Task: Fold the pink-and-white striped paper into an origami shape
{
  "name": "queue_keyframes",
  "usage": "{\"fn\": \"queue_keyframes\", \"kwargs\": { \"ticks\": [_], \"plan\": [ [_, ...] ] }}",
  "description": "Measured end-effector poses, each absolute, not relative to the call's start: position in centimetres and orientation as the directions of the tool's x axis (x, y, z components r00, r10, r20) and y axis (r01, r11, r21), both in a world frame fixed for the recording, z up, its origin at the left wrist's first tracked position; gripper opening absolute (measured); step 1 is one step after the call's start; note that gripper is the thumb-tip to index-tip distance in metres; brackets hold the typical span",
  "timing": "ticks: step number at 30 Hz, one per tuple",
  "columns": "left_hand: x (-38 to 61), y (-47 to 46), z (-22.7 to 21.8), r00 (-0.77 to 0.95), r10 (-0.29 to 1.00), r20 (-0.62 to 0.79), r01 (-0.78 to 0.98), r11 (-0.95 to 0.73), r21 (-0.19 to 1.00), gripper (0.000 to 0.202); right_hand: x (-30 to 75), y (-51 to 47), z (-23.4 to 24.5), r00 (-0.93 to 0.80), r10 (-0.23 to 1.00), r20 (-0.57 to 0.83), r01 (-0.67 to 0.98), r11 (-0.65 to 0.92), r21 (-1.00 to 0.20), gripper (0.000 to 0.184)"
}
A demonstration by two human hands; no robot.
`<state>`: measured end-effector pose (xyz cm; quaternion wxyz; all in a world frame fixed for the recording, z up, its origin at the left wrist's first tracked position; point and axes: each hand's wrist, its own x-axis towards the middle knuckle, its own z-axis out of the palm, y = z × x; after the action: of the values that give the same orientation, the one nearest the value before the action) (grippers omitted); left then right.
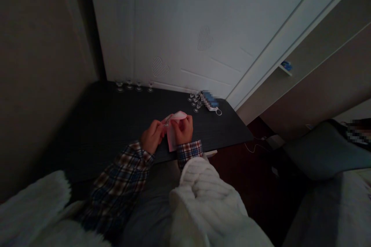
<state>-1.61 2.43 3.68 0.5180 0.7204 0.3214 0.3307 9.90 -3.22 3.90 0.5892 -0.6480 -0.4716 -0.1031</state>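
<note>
A thin pink sheet with a pale inner side, perhaps paper or cloth (172, 143), is held up over the front part of the dark table. My left hand (151, 136) pinches its left edge, fingers closed. My right hand (184, 130) is closed around the right part, with the thumb pressed on the sheet and a flap folding over above it. Something small and shiny shows between the hands, too small to name. Behind the right hand lies a cluster of small clear pieces like suction cups (194, 104).
The dark table (116, 123) meets a white panel (174, 27) at the back. Several more clear cup-like pieces (138, 88) line its back left edge. A phone-like object (210, 100) with a white ring lies at the back right. A grey cushion (327, 150) is at right.
</note>
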Motion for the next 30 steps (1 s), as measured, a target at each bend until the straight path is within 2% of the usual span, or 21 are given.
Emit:
{"fn": "queue_keyframes", "kwargs": {
  "ticks": [5, 9, 14, 19, 24, 30],
  "plan": [
    [-1.6, 2.6, 3.7, 0.539, 0.824, 0.173, 0.254, -0.356, 0.899, 0.034, 10.4, -3.1, 3.6, 0.575, 0.486, 0.659, 0.725, 0.072, -0.685, 0.018],
    [-1.2, 2.8, 3.4, 0.568, 0.802, 0.187, 0.25, -0.384, 0.889, 0.04, 10.9, -2.8, 3.0, 0.622, 0.464, 0.631, 0.702, 0.028, -0.712, 0.018],
    [-1.0, 2.7, 3.6, 0.512, 0.844, 0.16, 0.327, -0.364, 0.872, 0.033, 10.8, -2.6, 2.9, 0.598, 0.462, 0.655, 0.717, 0.057, -0.695, 0.016],
    [-1.3, 2.6, 3.9, 0.489, 0.846, 0.21, 0.369, -0.419, 0.829, 0.03, 10.6, -2.8, 3.2, 0.601, 0.46, 0.653, 0.699, 0.092, -0.709, 0.014],
    [-1.6, 3.1, 3.8, 0.453, 0.827, 0.334, 0.33, -0.503, 0.799, 0.03, 10.4, -2.9, 3.6, 0.594, 0.457, 0.662, 0.698, 0.116, -0.707, 0.011],
    [-1.8, 3.2, 3.5, 0.446, 0.843, 0.299, 0.318, -0.462, 0.828, 0.037, 10.3, -3.0, 3.7, 0.551, 0.448, 0.704, 0.729, 0.152, -0.668, 0.012]
  ]
}}
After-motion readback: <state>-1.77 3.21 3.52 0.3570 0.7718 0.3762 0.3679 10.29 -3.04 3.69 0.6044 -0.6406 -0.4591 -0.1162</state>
